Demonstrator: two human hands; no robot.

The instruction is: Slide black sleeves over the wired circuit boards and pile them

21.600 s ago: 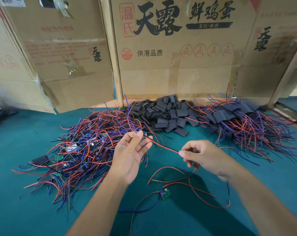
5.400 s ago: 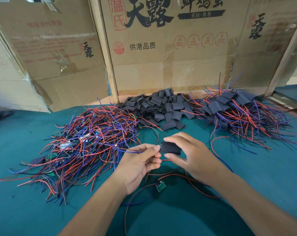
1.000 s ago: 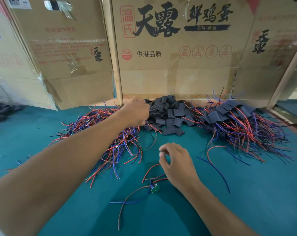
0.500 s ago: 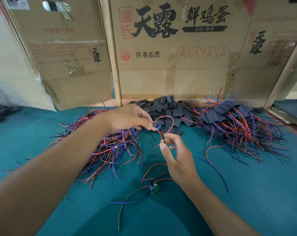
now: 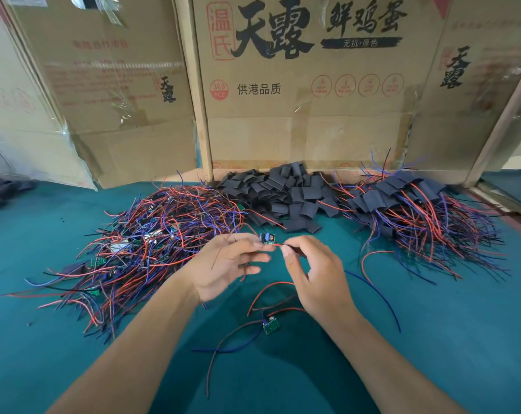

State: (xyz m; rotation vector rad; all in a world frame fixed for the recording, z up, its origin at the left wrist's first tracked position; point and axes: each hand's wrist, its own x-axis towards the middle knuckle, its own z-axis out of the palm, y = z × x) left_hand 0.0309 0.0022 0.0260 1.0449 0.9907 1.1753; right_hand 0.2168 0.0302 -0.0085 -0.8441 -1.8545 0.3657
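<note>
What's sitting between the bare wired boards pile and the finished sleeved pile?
In the head view, the heap of empty black sleeves lies between them, against the cardboard box.

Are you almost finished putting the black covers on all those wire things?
Not nearly. Done: the sleeved pile on the right. In hand: the left hand holds a bare board while the right hand pinches its red wire. Left: the big unsleeved tangle, a loose board on the mat, and many empty sleeves.
</note>
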